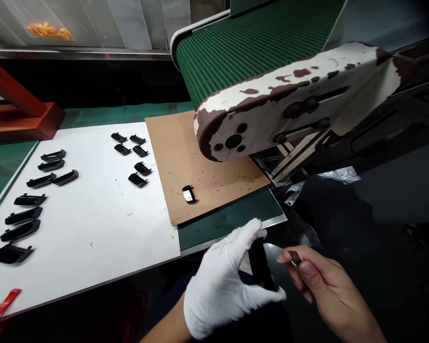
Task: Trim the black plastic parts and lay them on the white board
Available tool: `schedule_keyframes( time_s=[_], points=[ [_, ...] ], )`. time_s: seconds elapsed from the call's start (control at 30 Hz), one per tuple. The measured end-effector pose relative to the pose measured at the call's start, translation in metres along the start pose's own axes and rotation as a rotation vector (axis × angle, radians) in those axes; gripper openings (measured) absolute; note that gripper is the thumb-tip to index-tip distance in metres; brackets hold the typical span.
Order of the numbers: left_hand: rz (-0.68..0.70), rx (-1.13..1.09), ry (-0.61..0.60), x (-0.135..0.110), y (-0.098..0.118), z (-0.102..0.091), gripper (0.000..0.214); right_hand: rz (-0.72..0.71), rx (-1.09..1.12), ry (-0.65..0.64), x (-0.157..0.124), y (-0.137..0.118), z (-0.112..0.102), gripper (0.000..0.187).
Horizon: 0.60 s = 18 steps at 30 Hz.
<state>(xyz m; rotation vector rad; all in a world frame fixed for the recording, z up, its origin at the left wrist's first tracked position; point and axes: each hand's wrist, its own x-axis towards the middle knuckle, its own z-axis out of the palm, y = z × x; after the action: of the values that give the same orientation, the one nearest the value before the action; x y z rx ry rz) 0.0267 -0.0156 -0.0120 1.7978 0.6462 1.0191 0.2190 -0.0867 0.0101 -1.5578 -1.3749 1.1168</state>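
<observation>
My left hand (pixel 223 281), in a white glove, grips a black plastic part (pixel 260 264) by its two ends, between thumb and fingers, just off the table's front edge. To the right of it, my bare right hand (pixel 318 278) pinches a small dark, flat, blade-like piece (pixel 295 257) between thumb and forefinger. A gap separates that piece from the black part. One smaller black part with a shiny face (pixel 189 194) lies on the brown cardboard (pixel 180 143), beyond my left hand.
Several black parts (pixel 137 179) lie in groups on the white sheet (pixel 103 214). Thin curled shavings (pixel 218 186) dot the cardboard. A green conveyor belt (pixel 250 43) with a chipped white side frame (pixel 257 114) overhangs the table. An orange stand (pixel 39 119) and a red strip (pixel 3 305) are at left.
</observation>
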Motion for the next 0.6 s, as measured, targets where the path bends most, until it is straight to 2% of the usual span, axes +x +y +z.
schedule_keyframes(
  time_s=[0.07,0.17,0.23,0.33,0.43,0.6],
  points=[
    [-0.001,-0.033,0.000,-0.001,-0.001,0.000,0.096,-0.038,-0.079,-0.057,0.001,-0.005,-0.006,0.026],
    [-0.002,-0.078,-0.002,-0.001,0.001,0.000,0.101,-0.055,-0.213,-0.082,0.002,-0.018,-0.013,0.028],
    [-0.019,-0.089,-0.004,0.000,0.003,-0.001,0.103,-0.066,-0.321,-0.060,0.003,-0.028,-0.014,0.036],
    [-0.075,-0.119,-0.017,0.002,0.008,-0.001,0.103,-0.102,-0.491,-0.105,0.005,-0.041,-0.010,0.063],
    [-0.089,-0.175,-0.040,0.002,0.012,-0.002,0.106,-0.107,-0.676,-0.182,0.008,-0.048,-0.006,0.061],
    [-0.113,-0.220,-0.086,0.004,0.018,-0.004,0.102,-0.219,-0.790,-0.163,0.014,-0.048,-0.004,0.064]
  ],
)
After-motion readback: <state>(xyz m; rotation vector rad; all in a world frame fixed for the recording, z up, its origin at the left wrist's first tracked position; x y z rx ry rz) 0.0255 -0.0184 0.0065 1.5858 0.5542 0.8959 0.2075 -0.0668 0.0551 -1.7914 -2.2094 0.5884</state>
